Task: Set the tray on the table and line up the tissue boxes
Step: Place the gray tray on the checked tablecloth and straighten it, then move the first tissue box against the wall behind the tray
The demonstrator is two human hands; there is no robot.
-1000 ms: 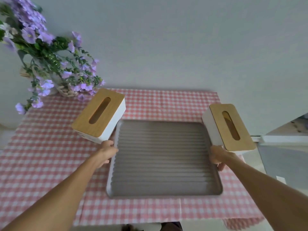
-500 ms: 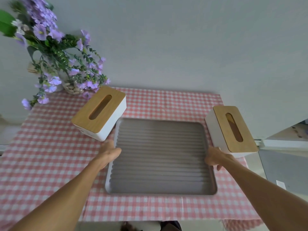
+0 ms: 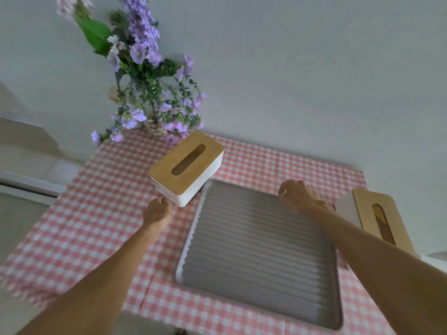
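I've let go of the tray (image 3: 261, 240), now flat mid-worktop. My left hand (image 3: 156, 212) and right hand (image 3: 297, 195) hang loose, empty. Left box (image 3: 186, 167) and right box (image 3: 377, 221) remain unaligned.

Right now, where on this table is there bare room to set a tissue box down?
The tray floor is bare. So is the checked cloth left of the left hand. It is crowded between the left tissue box and flowers, and by the right tissue box.
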